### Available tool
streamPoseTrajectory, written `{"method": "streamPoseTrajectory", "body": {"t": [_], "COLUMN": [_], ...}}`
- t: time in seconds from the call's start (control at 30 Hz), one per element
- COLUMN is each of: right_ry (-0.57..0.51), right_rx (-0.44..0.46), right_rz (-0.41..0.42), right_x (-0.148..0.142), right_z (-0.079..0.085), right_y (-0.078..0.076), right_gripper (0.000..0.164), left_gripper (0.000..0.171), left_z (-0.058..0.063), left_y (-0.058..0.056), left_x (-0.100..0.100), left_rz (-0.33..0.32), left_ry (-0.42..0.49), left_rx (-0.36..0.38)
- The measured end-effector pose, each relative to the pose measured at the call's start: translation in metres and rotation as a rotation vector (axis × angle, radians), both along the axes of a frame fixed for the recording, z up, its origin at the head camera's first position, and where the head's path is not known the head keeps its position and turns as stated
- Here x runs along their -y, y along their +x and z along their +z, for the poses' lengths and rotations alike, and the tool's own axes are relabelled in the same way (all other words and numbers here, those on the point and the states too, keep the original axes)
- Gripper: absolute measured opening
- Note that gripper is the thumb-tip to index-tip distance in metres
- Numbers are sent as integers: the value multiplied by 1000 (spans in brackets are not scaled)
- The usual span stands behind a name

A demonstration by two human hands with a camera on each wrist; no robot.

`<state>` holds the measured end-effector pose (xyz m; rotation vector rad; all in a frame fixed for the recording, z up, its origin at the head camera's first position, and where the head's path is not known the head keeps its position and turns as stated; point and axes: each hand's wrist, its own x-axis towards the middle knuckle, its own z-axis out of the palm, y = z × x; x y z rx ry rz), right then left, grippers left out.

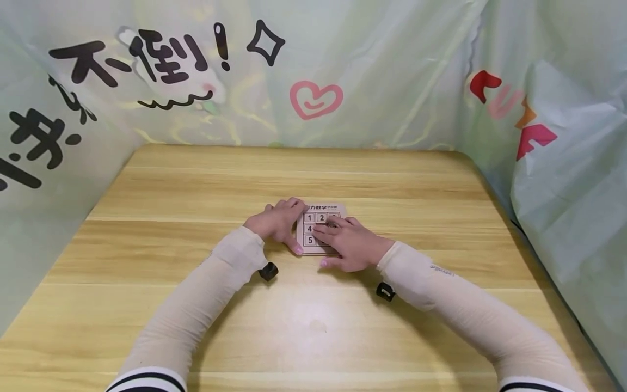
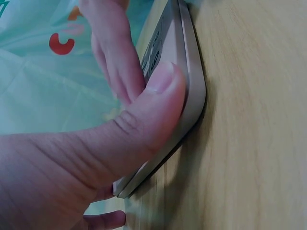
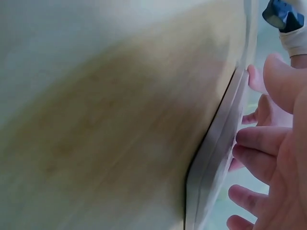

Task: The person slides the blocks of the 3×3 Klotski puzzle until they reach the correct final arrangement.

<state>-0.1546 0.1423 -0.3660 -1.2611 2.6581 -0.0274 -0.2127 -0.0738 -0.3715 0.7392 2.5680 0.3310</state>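
Observation:
A flat, pale wooden sliding number puzzle (image 1: 315, 218) lies on the table, its tiles marked 1, 2, 4 and 5 showing at the left. My left hand (image 1: 276, 222) holds the puzzle's left side, thumb at the near corner and fingers at the far one. In the left wrist view, that thumb (image 2: 158, 100) lies over the rounded rim. My right hand (image 1: 351, 246) reaches in from the right with fingers extended, fingertips on the middle tiles. It hides much of the right-hand tiles. Its thumb stays off the puzzle, near the front edge.
The wood-grain table (image 1: 313, 326) stretches out around the puzzle. A pale printed curtain (image 1: 382, 71) hangs behind the table and along both sides. Black camera mounts sit under the left wrist (image 1: 268, 271) and the right wrist (image 1: 385, 291).

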Motion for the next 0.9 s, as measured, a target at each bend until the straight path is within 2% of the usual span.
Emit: {"method": "streamPoseTrajectory", "body": {"t": [0.2, 0.33, 0.47, 0.7, 0.9], "right_ry": [-14, -17, -8, 8, -8], "right_rx": [-4, -41, -44, 30, 11], "right_rz": [18, -8, -47, 54, 41], "right_x": [-9, -9, -4, 4, -8], "right_z": [7, 3, -1, -2, -2], "right_y": [8, 0, -5, 8, 11], "right_gripper": [71, 70, 71, 73, 69], "left_gripper": [116, 117, 114, 114, 112], "left_z": [4, 6, 2, -3, -1], "left_y": [-1, -2, -2, 1, 1], "left_x": [0, -1, -1, 0, 1], "left_rz": [-2, 9, 0, 6, 3], "left_ry": [8, 13, 16, 27, 23], "left_rx": [-6, 2, 5, 8, 3]}}
